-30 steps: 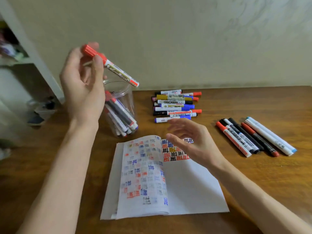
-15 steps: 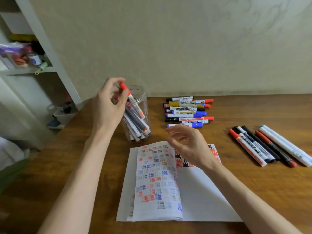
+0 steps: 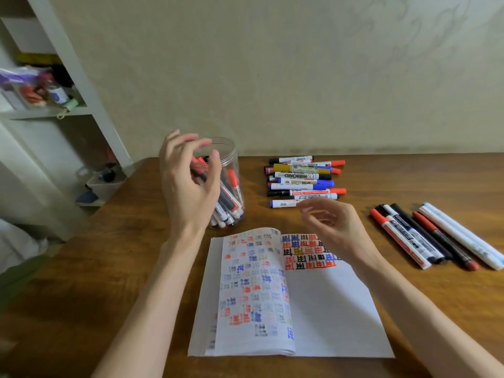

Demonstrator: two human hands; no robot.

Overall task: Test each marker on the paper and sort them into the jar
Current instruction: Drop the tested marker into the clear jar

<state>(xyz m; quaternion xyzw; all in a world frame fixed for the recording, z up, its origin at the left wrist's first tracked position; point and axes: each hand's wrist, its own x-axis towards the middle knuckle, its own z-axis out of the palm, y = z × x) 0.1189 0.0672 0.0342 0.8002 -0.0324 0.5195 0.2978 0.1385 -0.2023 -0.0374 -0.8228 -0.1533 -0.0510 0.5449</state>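
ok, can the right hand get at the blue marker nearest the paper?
Probably yes. The right hand holds nothing and hovers next to the blue marker, which lies at the near edge of the pile with nothing between.

left hand [image 3: 188, 186]: 1
right hand [image 3: 332, 225]: 1
jar [image 3: 235, 159]: 1
markers in jar [image 3: 233, 184]: several, hand blocks part, can't count exactly
markers in pile by wall [image 3: 300, 182]: about 10, stacked, count unsure
markers in row at right [image 3: 403, 238]: about 6, some overlap
paper pad [image 3: 327, 309]: 1, many pages
table [image 3: 81, 296]: 1
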